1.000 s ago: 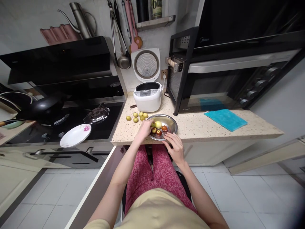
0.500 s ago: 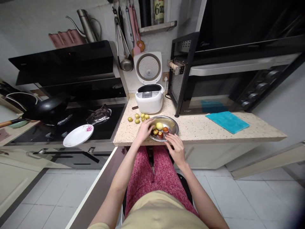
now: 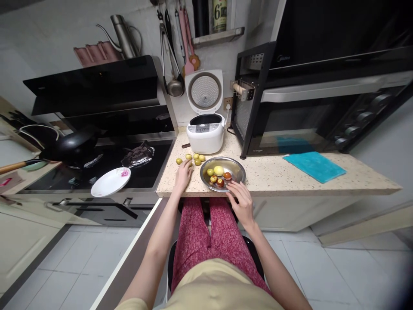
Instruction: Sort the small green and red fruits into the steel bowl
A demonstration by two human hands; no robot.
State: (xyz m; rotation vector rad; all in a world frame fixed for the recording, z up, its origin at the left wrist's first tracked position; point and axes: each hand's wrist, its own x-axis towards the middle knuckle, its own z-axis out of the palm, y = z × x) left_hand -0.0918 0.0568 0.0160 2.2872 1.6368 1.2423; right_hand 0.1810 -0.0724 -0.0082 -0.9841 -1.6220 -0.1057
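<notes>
The right hand [image 3: 241, 201] rests open at the near rim of the steel bowl [image 3: 238, 171], low in the centre of the frame. The left hand [image 3: 183, 175] has just left the bowl and now reaches the loose green fruits [image 3: 194, 159] on the counter to its left. Its fingers cover one fruit; I cannot tell if they grip it. Behind stands the rice cooker [image 3: 205, 131].

White rice cooker [image 3: 206, 132] with its lid up — teal cloth [image 3: 314, 165] right, flowered plate [image 3: 110, 181] left.
</notes>
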